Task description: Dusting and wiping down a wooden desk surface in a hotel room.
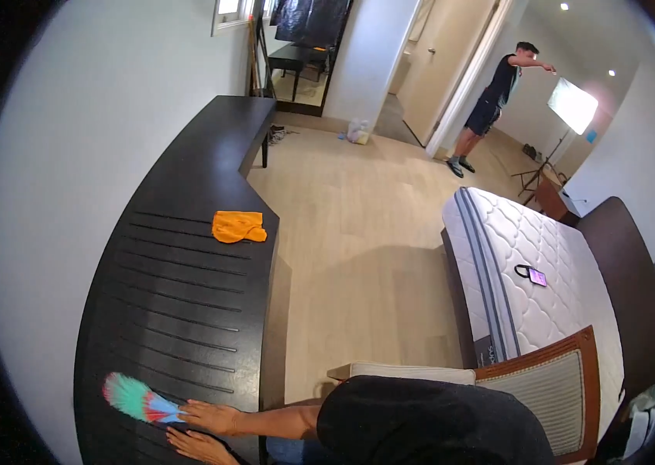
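Observation:
A feather duster (140, 399) with green, red and blue fibres lies over the near end of a long black desk (188, 343) with grooves in its top. My right hand (211, 416) is at the duster's blue end, holding it; the handle is hidden by the hand. Just below, my left hand (196, 446) rests with fingers spread on the desk surface, holding nothing. Farther along the desk, near its front edge, lies a crumpled orange cloth (238, 226).
Behind me stands a wood-framed chair (557, 401). A bare mattress (528, 244) bears a phone (536, 276) with a strap. Another person (498, 90) stands beyond the doorway by a lit lamp (573, 106). A plastic bag (357, 132) sits on the floor near the mirror (310, 70).

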The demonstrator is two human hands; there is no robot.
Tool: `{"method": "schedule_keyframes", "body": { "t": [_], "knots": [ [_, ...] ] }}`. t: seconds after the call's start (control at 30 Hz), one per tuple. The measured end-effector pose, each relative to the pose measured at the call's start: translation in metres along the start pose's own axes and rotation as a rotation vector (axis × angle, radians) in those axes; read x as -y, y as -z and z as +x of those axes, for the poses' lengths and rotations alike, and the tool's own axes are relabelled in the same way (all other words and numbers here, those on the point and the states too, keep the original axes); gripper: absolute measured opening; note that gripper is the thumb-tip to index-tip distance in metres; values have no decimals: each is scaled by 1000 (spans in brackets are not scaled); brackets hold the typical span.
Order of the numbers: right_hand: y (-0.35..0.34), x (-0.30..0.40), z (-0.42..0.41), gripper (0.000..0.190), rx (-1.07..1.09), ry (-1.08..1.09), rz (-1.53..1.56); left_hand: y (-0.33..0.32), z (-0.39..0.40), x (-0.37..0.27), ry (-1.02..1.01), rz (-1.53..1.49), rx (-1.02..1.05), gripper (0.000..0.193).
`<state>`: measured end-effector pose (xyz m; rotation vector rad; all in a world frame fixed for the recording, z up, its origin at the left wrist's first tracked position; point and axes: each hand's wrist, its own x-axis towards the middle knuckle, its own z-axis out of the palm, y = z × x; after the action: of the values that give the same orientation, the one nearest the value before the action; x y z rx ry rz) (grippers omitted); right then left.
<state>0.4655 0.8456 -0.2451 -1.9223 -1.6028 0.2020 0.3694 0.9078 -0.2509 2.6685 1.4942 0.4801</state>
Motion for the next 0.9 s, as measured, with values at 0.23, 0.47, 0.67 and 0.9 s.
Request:
{"method": "schedule_keyframes", "body": {
  "t": [0.23,0.47,0.67,0.9],
  "knots": [
    [12,10,5,49,80,-51,43,-13,3,4,-18,44,-59,48],
    [3,9,14,50,41,-46,45,-14,6,8,-30,51,-101,47],
    [3,7,15,49,-19,38,-102,-4,4,-1,-40,1,-102,46],
    [9,9,12,56,145,-106,-8,-13,3,1,-11,30,-100,45]
  ]
}}
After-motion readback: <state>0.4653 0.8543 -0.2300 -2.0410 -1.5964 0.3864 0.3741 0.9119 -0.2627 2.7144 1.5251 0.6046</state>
